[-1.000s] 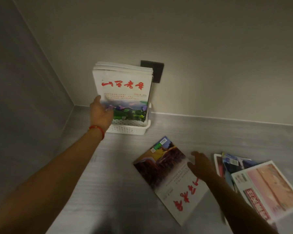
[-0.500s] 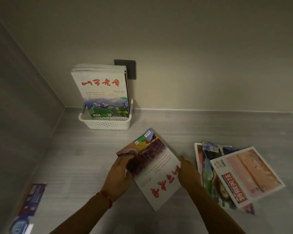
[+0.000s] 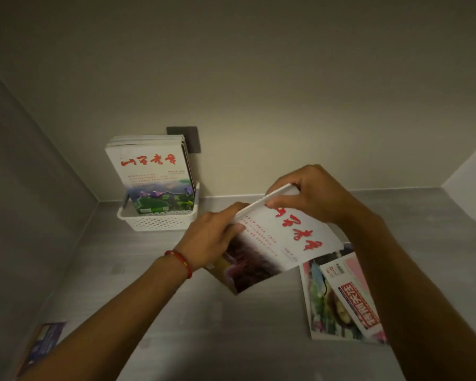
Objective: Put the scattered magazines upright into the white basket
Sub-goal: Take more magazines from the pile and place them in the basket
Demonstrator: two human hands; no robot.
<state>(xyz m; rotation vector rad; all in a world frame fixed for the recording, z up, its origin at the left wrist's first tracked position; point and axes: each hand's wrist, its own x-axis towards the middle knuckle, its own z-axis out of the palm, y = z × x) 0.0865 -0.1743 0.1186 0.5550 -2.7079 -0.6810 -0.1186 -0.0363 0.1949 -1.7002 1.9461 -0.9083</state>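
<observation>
the perforated white plastic basket (image 3: 160, 222) sits in the far left corner, hemmed by the grey side wall (image 3: 25, 202) and the back wall. upright white-covered magazines with red lettering (image 3: 151, 171) fill its rear; the front strip inside looks open. bare grey tabletop (image 3: 149, 270) lies before it. a flat pile of pink and white magazines (image 3: 344, 295) occupies the right side.

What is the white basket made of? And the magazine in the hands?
The white basket looks like moulded plastic: a smooth matte rim and walls with rows of small holes. The held magazine looks like paper with a smooth printed cover; it bends slightly between the left hand and right hand.
</observation>
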